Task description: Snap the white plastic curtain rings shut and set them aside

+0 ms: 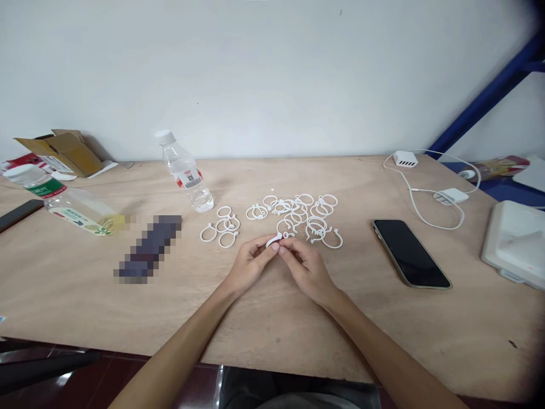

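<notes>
Forearms (179, 346), both bare and mine, cross the near edge of the broad, pale-brown wooden table (272, 324). A clear plastic bottle with a white cap (187, 176) stands left of centre, towards the far edge. Towards the right edge lies a rectangular, black-screened phone (411, 253). Thin, white, seemingly plastic rings (315, 230) lie heaped about midway between the left and right edges, a smaller group (228, 231) just left. One slim white ring (273, 240) is at my fingertips, on the heap's near-edge side. Handling it well, I judge, means pinching close to its knobbed end and pressing evenly, lest the band twist. My left hand (251, 264) curls, thumb and fingers pinching that ring. My right hand (306, 270) curls too, thumb and forefinger drawn close against its end; whether they grip it, I can't tell.
</notes>
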The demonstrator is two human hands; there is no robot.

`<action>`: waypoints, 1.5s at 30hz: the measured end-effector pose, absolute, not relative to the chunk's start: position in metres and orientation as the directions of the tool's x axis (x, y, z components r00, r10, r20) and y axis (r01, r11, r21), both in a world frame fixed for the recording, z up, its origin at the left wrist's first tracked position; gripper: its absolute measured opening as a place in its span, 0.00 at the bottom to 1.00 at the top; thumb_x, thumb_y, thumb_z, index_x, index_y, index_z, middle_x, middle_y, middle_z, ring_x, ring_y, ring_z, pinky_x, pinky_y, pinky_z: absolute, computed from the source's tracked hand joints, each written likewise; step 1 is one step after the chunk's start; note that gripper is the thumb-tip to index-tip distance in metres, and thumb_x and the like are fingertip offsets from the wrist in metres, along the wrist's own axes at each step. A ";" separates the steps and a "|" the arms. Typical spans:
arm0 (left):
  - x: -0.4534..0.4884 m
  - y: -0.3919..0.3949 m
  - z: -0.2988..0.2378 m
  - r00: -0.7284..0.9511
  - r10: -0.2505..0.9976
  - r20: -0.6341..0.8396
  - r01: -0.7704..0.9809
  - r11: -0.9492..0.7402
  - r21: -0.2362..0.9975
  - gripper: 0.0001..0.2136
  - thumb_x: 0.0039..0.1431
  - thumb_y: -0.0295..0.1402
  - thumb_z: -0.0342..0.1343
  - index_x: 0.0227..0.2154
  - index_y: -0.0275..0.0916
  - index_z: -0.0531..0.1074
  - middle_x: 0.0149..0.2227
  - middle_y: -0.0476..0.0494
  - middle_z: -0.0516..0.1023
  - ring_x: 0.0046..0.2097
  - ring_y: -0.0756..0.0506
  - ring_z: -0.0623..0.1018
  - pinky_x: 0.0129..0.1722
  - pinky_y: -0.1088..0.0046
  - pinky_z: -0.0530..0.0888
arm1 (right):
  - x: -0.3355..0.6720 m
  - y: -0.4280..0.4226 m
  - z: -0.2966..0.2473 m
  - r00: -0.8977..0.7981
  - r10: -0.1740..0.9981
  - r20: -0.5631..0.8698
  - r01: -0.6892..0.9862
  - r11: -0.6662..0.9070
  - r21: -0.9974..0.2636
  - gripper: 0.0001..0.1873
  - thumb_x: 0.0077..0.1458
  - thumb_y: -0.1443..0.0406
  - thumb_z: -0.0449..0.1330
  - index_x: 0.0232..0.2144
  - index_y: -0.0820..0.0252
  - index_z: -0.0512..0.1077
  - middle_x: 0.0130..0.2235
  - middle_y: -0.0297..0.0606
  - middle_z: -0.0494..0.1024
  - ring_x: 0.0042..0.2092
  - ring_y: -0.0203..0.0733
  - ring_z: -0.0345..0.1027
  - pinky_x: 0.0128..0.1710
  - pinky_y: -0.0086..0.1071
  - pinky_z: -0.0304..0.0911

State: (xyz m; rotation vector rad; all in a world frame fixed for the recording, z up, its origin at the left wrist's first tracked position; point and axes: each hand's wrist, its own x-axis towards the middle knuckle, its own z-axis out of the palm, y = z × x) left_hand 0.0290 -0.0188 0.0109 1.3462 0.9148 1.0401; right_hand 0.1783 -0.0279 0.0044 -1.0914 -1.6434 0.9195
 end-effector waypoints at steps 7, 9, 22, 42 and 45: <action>0.027 -0.018 0.006 0.281 0.960 0.014 -0.162 0.033 0.986 0.18 0.53 0.39 0.63 0.46 0.39 0.76 0.45 0.41 0.80 0.47 0.42 0.77 0.51 0.62 0.71 | 0.181 -0.023 0.007 -0.121 0.977 0.173 0.035 0.179 -0.983 0.15 0.57 0.57 0.55 0.23 0.58 0.71 0.27 0.33 0.75 0.33 0.40 0.69 0.36 0.32 0.64; 0.026 -0.019 0.007 0.241 0.969 0.061 -0.165 -0.021 0.986 0.23 0.49 0.36 0.66 0.50 0.39 0.73 0.48 0.39 0.79 0.49 0.41 0.77 0.51 0.61 0.71 | 0.182 -0.021 0.006 -0.074 0.987 0.145 0.029 0.148 -0.989 0.17 0.56 0.55 0.55 0.22 0.58 0.71 0.25 0.33 0.75 0.32 0.40 0.68 0.35 0.33 0.64; 0.019 -0.022 0.005 0.122 0.953 0.277 0.104 -0.290 0.951 0.18 0.49 0.33 0.66 0.45 0.38 0.75 0.46 0.39 0.79 0.49 0.40 0.76 0.53 0.60 0.70 | 0.181 -0.020 0.003 -0.037 0.981 0.193 -0.006 0.193 -0.981 0.09 0.52 0.60 0.63 0.37 0.51 0.80 0.42 0.36 0.82 0.45 0.45 0.75 0.46 0.41 0.70; -0.019 -0.001 0.010 -0.121 0.877 0.465 0.796 -0.194 0.573 0.18 0.52 0.31 0.58 0.48 0.42 0.72 0.52 0.41 0.74 0.56 0.36 0.67 0.57 0.54 0.64 | 0.193 -0.015 -0.007 0.089 0.926 0.368 0.448 0.292 -0.845 0.13 0.57 0.63 0.57 0.42 0.56 0.77 0.33 0.38 0.80 0.34 0.43 0.70 0.38 0.40 0.67; -0.017 -0.003 0.007 0.005 0.898 0.440 0.833 -0.247 0.494 0.22 0.51 0.32 0.58 0.52 0.43 0.69 0.56 0.41 0.69 0.58 0.36 0.64 0.58 0.53 0.63 | 0.195 -0.011 -0.015 -0.020 0.876 0.483 0.686 0.363 -0.630 0.13 0.54 0.66 0.57 0.41 0.54 0.77 0.33 0.40 0.75 0.39 0.47 0.68 0.41 0.43 0.66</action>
